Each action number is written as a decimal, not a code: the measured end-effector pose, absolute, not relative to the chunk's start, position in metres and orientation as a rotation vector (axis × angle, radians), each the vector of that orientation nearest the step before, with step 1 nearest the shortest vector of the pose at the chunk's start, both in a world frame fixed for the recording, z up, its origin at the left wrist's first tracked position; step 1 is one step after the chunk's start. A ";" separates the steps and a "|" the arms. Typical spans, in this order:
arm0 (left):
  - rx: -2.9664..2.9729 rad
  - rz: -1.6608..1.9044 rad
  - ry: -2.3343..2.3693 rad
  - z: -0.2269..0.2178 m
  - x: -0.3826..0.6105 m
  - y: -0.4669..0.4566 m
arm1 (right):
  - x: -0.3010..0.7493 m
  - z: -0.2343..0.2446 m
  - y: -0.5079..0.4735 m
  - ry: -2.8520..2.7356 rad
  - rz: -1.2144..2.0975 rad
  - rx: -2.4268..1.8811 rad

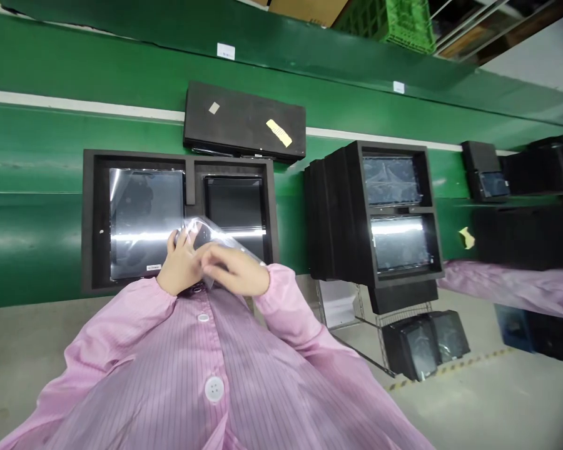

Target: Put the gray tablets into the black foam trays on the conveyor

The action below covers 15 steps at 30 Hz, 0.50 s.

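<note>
Close to my chest, a clear plastic film (221, 237) shines in front of and between my two hands. My left hand (179, 267) has its fingertips at the film's left end, some fingers raised and apart, its thumb side hidden by the other hand. My right hand (232, 270) is closed with bent fingers on the film's lower part. Just beyond them lies a black foam tray (88, 219) with two compartments. A larger glossy screen panel (145, 212), with a small white label, fills the left one; a smaller dark screen panel (234, 203) is in the right one.
A black foam block (244, 119) with yellow tape sits behind the tray on the green bench (28, 250). To the right, stacked foam trays (340, 212) hold film-covered panels. A co-worker's pink sleeve (511, 289) reaches in at right. A wire cart (380, 337) stands below.
</note>
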<state>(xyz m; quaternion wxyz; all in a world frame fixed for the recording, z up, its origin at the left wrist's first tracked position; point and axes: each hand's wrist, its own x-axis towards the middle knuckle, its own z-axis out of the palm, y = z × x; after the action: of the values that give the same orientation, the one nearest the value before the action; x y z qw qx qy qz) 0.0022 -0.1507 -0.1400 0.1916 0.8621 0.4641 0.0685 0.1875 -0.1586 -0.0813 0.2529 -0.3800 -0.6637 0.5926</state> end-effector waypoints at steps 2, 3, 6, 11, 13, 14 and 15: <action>2.380 0.182 1.342 -0.144 0.000 -0.150 | 0.177 -0.080 -0.169 -1.690 1.794 -0.822; 2.363 0.173 1.358 -0.146 -0.001 -0.150 | 0.173 -0.082 -0.170 -1.622 1.866 -0.752; 2.352 0.141 1.385 -0.149 -0.003 -0.151 | 0.160 -0.090 -0.168 -1.393 2.014 -0.604; 2.422 0.287 1.527 -0.151 0.000 -0.159 | 0.130 -0.102 -0.166 -1.182 1.962 -0.584; 2.412 0.355 1.554 -0.153 0.002 -0.162 | 0.119 -0.105 -0.168 -1.159 1.882 -0.626; 2.400 0.370 1.562 -0.154 0.003 -0.163 | 0.114 -0.107 -0.169 -1.162 1.848 -0.648; 2.392 0.368 1.568 -0.154 0.003 -0.163 | 0.111 -0.108 -0.170 -1.172 1.818 -0.671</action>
<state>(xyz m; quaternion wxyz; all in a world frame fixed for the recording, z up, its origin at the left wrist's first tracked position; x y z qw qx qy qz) 0.0031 -0.1627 -0.1545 0.1286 0.8225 0.5393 0.1266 0.1106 -0.1698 -0.1084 0.4246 -0.2685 -0.4685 0.7267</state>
